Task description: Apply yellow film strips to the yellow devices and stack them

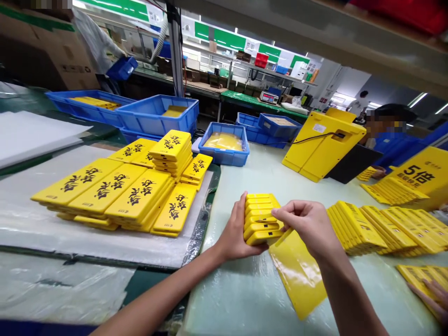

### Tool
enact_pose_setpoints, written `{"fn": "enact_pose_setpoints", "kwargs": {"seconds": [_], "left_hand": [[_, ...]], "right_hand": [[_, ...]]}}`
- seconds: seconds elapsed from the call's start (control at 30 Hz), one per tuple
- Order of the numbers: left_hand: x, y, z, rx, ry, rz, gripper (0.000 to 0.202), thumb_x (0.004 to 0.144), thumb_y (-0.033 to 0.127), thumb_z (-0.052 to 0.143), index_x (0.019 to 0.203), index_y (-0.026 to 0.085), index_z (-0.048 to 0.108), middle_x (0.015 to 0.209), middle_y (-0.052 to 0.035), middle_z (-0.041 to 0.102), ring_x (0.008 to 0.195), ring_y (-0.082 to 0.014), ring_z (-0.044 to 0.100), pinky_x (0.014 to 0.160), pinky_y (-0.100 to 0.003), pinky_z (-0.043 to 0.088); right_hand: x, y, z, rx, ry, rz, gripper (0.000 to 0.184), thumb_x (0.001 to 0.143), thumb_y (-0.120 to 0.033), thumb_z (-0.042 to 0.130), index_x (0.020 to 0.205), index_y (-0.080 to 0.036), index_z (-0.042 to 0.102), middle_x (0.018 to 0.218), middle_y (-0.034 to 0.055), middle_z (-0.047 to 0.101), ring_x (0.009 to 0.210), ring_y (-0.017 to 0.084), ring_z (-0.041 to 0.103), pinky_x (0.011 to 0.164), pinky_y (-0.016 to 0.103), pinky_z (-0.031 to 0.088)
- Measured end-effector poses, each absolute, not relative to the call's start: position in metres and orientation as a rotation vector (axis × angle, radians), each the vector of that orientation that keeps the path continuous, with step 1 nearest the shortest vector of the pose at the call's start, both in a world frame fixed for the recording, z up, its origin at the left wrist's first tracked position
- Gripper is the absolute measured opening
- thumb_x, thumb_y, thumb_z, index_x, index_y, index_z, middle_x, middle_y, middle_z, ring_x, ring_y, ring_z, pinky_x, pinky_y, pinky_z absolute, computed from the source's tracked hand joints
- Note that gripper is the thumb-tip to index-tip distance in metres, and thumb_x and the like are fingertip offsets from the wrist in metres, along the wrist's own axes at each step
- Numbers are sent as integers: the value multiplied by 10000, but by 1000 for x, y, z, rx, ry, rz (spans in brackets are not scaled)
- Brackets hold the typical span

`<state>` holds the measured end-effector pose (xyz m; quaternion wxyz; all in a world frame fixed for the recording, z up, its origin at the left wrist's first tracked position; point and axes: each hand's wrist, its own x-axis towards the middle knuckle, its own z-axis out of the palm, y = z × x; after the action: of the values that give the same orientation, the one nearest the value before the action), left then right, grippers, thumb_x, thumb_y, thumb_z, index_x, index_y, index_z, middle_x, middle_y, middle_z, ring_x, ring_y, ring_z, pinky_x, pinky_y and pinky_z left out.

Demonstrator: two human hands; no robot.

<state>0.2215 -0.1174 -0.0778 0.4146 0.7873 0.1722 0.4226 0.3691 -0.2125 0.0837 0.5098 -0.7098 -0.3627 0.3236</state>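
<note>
Firmly, a stack of yellow power-bank cases (261,217) is held in the left hand (235,233)

The stack is kept just above the desk (241,294), its left side wrapped by the left hand, whose fingers are clamped on it. It lies directly left of the right hand (310,224) and is touched by a fingertip at its near end; whether the thin yellow strip (284,237) just below is pinched by those fingers cannot be told. The cases' long axes appear to be pointed away from the body, with small dark ports turned nearest. Smooth, round-edged shells are seen. Beneath the right hand, a glossy, limp yellow sheet (297,277) is spread. At left, flat cases printed with black brush characters (135,193) are piled on a white foam sheet (84,240).
</note>
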Motion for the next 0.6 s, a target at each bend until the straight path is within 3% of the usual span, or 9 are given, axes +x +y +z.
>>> {"fn": "enact_pose_setpoints", "kwargs": {"seconds": [0.6], "left_hand": [[221, -118, -78, 1981, 426, 1050, 1505, 640, 490, 979, 1724, 275, -43, 1668, -200, 291, 1546, -467, 337, 1287, -687, 327]], "right_hand": [[364, -201, 94, -1968, -1078, 694, 276, 550, -417, 727, 488, -162, 643, 528, 40, 587, 528, 113, 456, 488, 243, 318]]}}
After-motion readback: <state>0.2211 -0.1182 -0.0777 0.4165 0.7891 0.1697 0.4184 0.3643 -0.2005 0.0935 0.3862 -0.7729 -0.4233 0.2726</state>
